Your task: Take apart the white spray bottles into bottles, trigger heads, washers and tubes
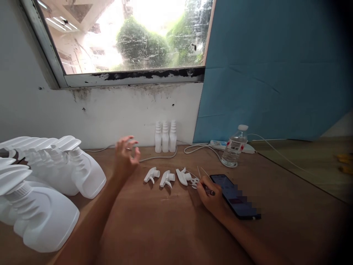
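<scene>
My left hand (127,154) is raised over the table's left half, fingers apart and curved, with nothing in it. My right hand (210,193) rests on the table, its fingers wrapped round a dark object (209,191) like a pen, beside some small white pieces (194,182). Three white spray heads lie in a row between the hands: one on the left (151,175), one in the middle (167,179) and one on the right (182,176). Three small white bottles (165,137) stand upright by the wall.
Several large white spray bottles (49,213) stand at the left. A phone (234,197) lies right of my right hand. Behind it are a clear water bottle (234,149), a white power strip (249,148) and cables (162,157). The brown table (154,235) meets the wall.
</scene>
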The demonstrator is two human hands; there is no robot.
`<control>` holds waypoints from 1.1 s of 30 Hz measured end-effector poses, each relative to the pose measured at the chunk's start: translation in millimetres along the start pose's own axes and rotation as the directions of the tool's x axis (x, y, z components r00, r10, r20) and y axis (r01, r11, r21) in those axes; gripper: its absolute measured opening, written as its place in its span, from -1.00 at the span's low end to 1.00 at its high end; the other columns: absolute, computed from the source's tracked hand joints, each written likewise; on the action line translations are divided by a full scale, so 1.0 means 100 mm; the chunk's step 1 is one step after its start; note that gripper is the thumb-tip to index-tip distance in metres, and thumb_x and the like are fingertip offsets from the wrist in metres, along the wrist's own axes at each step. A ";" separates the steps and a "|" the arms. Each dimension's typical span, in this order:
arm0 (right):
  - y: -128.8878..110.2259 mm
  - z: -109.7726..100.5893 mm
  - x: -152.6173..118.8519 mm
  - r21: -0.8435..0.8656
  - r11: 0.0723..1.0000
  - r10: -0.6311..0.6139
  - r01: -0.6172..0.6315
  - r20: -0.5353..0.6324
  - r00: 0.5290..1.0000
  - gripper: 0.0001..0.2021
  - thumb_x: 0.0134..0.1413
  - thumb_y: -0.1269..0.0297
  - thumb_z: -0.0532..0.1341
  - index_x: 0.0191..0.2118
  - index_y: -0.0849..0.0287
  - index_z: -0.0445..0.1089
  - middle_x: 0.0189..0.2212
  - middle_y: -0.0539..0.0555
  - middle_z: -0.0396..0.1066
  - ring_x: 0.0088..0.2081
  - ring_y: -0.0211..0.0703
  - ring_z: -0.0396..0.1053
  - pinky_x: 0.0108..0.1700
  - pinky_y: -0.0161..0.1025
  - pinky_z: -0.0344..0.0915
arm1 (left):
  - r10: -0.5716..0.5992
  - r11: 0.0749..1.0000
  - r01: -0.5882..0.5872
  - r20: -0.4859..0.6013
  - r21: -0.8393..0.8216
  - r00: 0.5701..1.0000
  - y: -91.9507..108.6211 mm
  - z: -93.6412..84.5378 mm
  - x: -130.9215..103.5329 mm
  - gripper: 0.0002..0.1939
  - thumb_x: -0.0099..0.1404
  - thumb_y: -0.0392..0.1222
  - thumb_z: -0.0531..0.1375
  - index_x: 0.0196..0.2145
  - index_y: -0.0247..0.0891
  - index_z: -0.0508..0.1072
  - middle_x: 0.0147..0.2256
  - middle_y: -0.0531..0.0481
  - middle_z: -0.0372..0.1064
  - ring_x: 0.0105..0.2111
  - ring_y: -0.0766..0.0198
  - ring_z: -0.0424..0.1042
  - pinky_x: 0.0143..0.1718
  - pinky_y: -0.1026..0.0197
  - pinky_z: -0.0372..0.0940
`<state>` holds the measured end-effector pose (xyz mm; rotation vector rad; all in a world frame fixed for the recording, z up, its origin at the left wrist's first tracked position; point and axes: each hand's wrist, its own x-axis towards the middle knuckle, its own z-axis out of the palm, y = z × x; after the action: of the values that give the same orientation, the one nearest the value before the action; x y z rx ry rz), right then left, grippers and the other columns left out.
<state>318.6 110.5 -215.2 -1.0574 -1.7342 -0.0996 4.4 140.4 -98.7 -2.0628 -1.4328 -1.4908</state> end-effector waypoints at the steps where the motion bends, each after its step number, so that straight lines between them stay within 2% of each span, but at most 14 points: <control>1: -0.02 0.01 -0.01 0.006 1.000 -0.003 0.003 0.002 1.000 -0.77 0.11 0.39 0.10 -0.55 0.13 0.13 -0.66 -0.10 0.14 -0.61 -0.32 0.15 -0.48 -0.33 0.10 | 0.015 0.998 -0.011 -0.066 0.061 0.998 -0.02 -0.20 0.10 -0.79 0.26 -0.27 0.14 -0.13 -0.29 0.41 0.07 -0.24 0.25 0.17 -0.01 0.15 0.25 -0.07 -0.04; 3: -0.05 0.02 -0.02 0.020 1.000 -0.008 0.008 0.006 1.000 -0.77 0.11 0.39 0.10 -0.55 0.12 0.12 -0.66 -0.10 0.14 -0.61 -0.32 0.15 -0.49 -0.33 0.10 | 0.093 0.940 -0.009 -0.232 0.341 0.968 -0.07 -0.58 0.24 -0.75 0.25 -0.25 0.16 -0.11 -0.33 0.42 0.04 -0.24 0.29 0.11 -0.03 0.22 0.21 -0.10 0.02; 6: -0.09 0.03 -0.02 0.040 0.999 -0.012 0.012 0.004 1.000 -0.77 0.13 0.40 0.10 -0.53 0.12 0.14 -0.65 -0.10 0.14 -0.62 -0.32 0.15 -0.49 -0.32 0.11 | 0.030 0.829 0.189 -0.379 0.526 0.925 -0.15 -1.02 0.30 -0.70 0.23 -0.19 0.17 -0.10 -0.35 0.46 0.05 -0.29 0.31 0.09 -0.17 0.21 0.13 -0.20 0.09; 8: -0.09 0.03 -0.02 0.052 0.999 -0.014 0.015 -0.008 1.000 -0.78 0.15 0.40 0.10 -0.52 0.12 0.15 -0.64 -0.10 0.15 -0.61 -0.32 0.16 -0.49 -0.32 0.12 | -0.092 0.766 0.330 -0.413 0.553 0.906 -0.20 -1.19 0.28 -0.67 0.20 -0.14 0.17 -0.11 -0.36 0.48 0.00 -0.34 0.35 0.05 -0.27 0.25 0.05 -0.26 0.17; 11: -0.11 0.01 -0.02 0.066 0.998 -0.022 0.024 -0.026 0.999 -0.79 0.16 0.40 0.10 -0.50 0.12 0.15 -0.62 -0.09 0.17 -0.59 -0.30 0.17 -0.47 -0.30 0.12 | -0.274 0.710 0.433 -0.349 0.555 0.896 -0.24 -1.31 0.23 -0.66 0.18 -0.13 0.17 -0.12 -0.34 0.50 -0.14 -0.29 0.42 -0.09 -0.23 0.36 -0.07 -0.21 0.30; 13: -0.16 -0.02 0.01 0.078 0.996 -0.043 0.046 -0.032 0.999 -0.79 0.17 0.41 0.10 -0.49 0.13 0.16 -0.62 -0.08 0.17 -0.59 -0.30 0.17 -0.47 -0.30 0.13 | -0.303 0.714 0.415 -0.285 0.564 0.909 -0.23 -1.33 0.22 -0.70 0.19 -0.17 0.16 -0.15 -0.31 0.51 -0.20 -0.23 0.43 -0.16 -0.15 0.40 -0.09 -0.15 0.33; 15: -0.25 -0.07 0.08 0.087 0.992 -0.093 0.092 0.001 0.996 -0.78 0.18 0.42 0.09 -0.49 0.13 0.17 -0.62 -0.07 0.17 -0.59 -0.29 0.17 -0.48 -0.29 0.12 | -0.280 0.748 0.368 -0.240 0.552 0.930 -0.16 -1.35 0.24 -0.75 0.19 -0.23 0.14 -0.19 -0.28 0.53 -0.22 -0.17 0.44 -0.19 -0.06 0.42 -0.08 -0.07 0.33; 19: -0.58 -0.15 0.37 0.155 0.975 -0.175 0.157 0.110 0.978 -0.77 0.24 0.40 0.03 -0.44 0.17 0.29 -0.49 0.05 0.36 -0.43 -0.21 0.34 -0.34 -0.25 0.24 | -0.251 0.883 0.311 -0.205 0.351 0.946 0.18 -1.32 0.25 -0.79 0.17 -0.29 0.20 -0.21 -0.18 0.53 -0.25 -0.01 0.49 -0.26 0.14 0.47 -0.11 0.11 0.35; 21: -0.79 -0.16 0.55 0.247 0.965 -0.128 0.088 0.148 0.981 -0.71 0.29 0.36 -0.01 -0.45 0.18 0.32 -0.44 0.07 0.40 -0.42 -0.24 0.35 -0.33 -0.27 0.26 | -0.232 0.934 0.274 -0.194 0.229 0.953 0.38 -1.26 0.23 -0.78 0.15 -0.27 0.26 -0.21 -0.09 0.53 -0.26 0.07 0.50 -0.26 0.19 0.49 -0.10 0.14 0.35; 24: -1.12 -0.13 0.78 0.337 0.940 -0.046 -0.062 0.303 0.952 -0.69 0.31 0.26 0.04 -0.46 0.17 0.35 -0.50 0.01 0.34 -0.50 -0.30 0.27 -0.42 -0.31 0.21 | -0.224 0.973 0.228 -0.122 0.022 0.967 0.65 -1.13 0.15 -0.77 0.13 -0.19 0.31 -0.20 -0.05 0.53 -0.25 0.09 0.51 -0.25 0.18 0.49 -0.13 0.12 0.37; 26: -1.33 -0.10 0.90 0.399 0.908 -0.015 -0.127 0.336 0.942 -0.81 0.14 0.15 0.24 -0.39 0.14 0.40 -0.50 -0.03 0.30 -0.51 -0.31 0.23 -0.47 -0.33 0.18 | -0.196 0.963 0.190 -0.015 -0.192 0.981 0.80 -1.04 0.09 -0.81 0.14 -0.17 0.32 -0.23 -0.11 0.52 -0.22 0.05 0.50 -0.23 0.19 0.49 -0.15 0.14 0.40; 29: -1.57 -0.10 0.99 0.522 0.817 0.030 -0.244 0.384 0.923 -0.64 -0.21 0.13 0.46 -0.25 0.11 0.43 -0.48 -0.05 0.35 -0.52 -0.31 0.23 -0.51 -0.34 0.18 | -0.153 0.878 0.193 0.126 -0.438 0.980 1.00 -0.91 0.01 -0.90 0.16 -0.19 0.32 -0.32 -0.17 0.51 -0.23 0.02 0.48 -0.23 0.20 0.48 -0.17 0.17 0.45; 31: -1.68 -0.16 1.03 0.568 0.757 0.060 -0.324 0.433 0.900 -0.65 -0.23 0.17 0.47 -0.26 0.12 0.46 -0.50 -0.04 0.38 -0.51 -0.29 0.26 -0.50 -0.33 0.22 | -0.156 0.828 0.201 0.129 -0.524 0.979 1.09 -0.84 -0.03 -0.89 0.16 -0.21 0.33 -0.33 -0.16 0.49 -0.24 0.02 0.46 -0.21 0.21 0.48 -0.18 0.18 0.46; 33: -1.73 -0.23 1.04 0.597 0.685 0.124 -0.418 0.469 0.874 -0.72 -0.20 0.20 0.45 -0.31 0.16 0.47 -0.54 -0.03 0.40 -0.53 -0.27 0.29 -0.50 -0.31 0.25 | -0.168 0.781 0.189 0.091 -0.595 0.981 1.15 -0.77 -0.06 -0.79 0.16 -0.21 0.33 -0.22 -0.12 0.45 -0.18 0.01 0.43 -0.17 0.21 0.46 -0.18 0.18 0.47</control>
<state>211.1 55.8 -51.6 -0.7777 -1.7043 0.9619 48.8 29.3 -29.2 -2.3394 -1.3041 -2.2417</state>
